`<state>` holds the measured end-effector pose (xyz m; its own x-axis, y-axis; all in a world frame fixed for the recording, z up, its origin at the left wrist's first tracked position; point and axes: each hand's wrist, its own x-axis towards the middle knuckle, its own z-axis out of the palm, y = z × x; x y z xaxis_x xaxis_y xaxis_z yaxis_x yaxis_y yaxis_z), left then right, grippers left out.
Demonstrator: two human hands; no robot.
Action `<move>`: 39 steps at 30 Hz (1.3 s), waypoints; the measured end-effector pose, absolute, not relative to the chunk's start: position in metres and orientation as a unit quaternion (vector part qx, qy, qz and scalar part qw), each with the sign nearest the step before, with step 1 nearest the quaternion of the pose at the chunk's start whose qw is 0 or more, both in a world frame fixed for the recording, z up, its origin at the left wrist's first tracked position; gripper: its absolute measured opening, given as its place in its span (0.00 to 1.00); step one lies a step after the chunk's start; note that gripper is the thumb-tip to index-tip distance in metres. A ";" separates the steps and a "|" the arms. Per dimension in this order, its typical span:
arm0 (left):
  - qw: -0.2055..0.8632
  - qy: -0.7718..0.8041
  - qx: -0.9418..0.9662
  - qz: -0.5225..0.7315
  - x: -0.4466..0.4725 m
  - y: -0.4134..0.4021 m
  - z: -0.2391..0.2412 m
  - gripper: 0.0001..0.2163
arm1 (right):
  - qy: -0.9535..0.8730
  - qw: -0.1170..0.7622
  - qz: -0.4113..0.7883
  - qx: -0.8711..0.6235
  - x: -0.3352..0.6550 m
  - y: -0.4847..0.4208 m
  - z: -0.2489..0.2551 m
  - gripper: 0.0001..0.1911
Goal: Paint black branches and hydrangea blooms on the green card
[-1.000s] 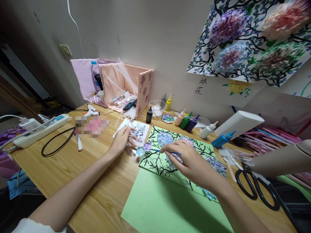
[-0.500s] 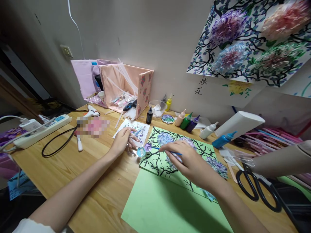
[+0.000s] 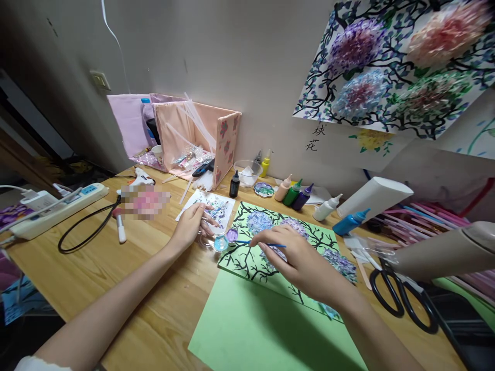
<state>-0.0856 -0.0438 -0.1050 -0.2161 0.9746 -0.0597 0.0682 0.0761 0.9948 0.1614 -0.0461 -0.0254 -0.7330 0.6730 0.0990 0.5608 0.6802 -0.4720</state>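
Note:
My right hand (image 3: 297, 260) pinches a thin blue paintbrush (image 3: 247, 242) over a green painting (image 3: 247, 257) of black branches and purple-blue flower heads. The brush tip reaches left to small blobs of purple and blue paint on a clear palette (image 3: 222, 239) at the painting's left edge. My left hand (image 3: 191, 224) rests on the wooden table (image 3: 147, 288), fingers curled on the near edge of that clear palette, beside a small white painted card (image 3: 220, 206).
A plain green sheet (image 3: 263, 330) lies in front. Several paint bottles (image 3: 294, 193), a black ink bottle (image 3: 234, 184) and a clear bowl (image 3: 247, 172) line the wall. Black scissors (image 3: 402, 299) lie right, a power strip (image 3: 54, 206) and cable left, a pink box (image 3: 193, 139) behind.
The view has shifted slightly; the brush tip has stayed at the paint blobs with small movement. My left hand has kept its hold on the palette.

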 end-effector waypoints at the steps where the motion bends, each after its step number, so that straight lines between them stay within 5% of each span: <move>1: 0.440 0.587 0.445 0.514 -0.086 -0.044 -0.105 0.17 | -0.906 0.137 0.212 -0.341 0.161 -0.046 -0.025 0.12; 39: 0.436 0.589 0.444 0.516 -0.085 -0.045 -0.102 0.14 | -0.906 0.143 0.190 -0.349 0.163 -0.045 -0.027 0.12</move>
